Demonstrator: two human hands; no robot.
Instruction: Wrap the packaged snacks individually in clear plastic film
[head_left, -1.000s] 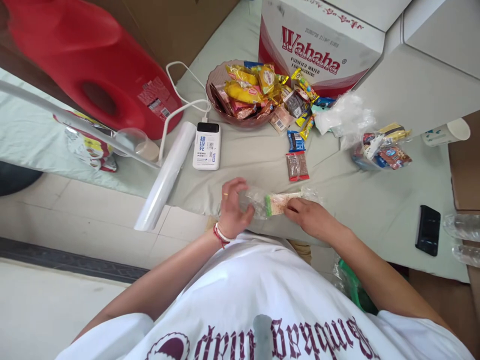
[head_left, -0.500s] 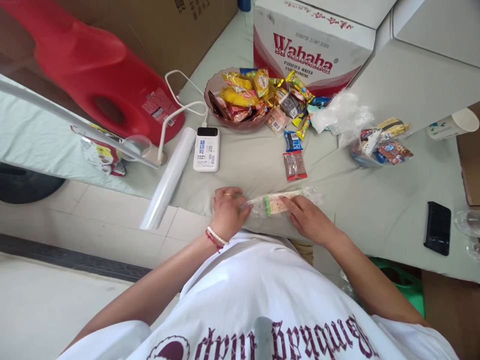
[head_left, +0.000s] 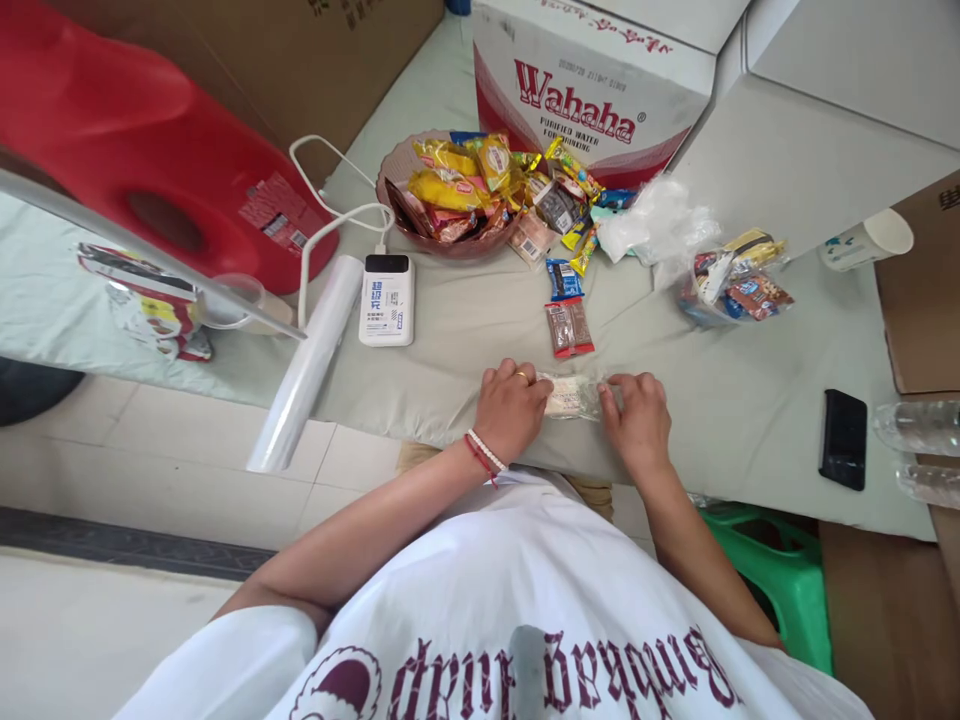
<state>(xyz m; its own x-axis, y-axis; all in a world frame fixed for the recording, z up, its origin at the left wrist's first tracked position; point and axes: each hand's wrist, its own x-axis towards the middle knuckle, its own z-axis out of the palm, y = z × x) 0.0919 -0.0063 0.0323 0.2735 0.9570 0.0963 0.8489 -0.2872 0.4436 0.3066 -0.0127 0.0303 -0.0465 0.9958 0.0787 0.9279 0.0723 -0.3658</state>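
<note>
A pale printed snack packet, wrapped in clear plastic film, lies flat near the front edge of the cloth-covered table. My left hand, with a ring and bracelets, is closed over the packet's left end. At the opposite end, my right hand pinches the film between thumb and fingers. Just beyond, a brown-and-red snack packet touches a small blue packet.
A power bank stands beside a roll of clear film on the left. Behind are a snack-filled bowl and a Wahaha box. A phone, paper cup and bottles are at right.
My left hand has moved from the loose film onto the packet's left end. My right hand has slid off the packet's top to its right end. The view has shifted slightly.
</note>
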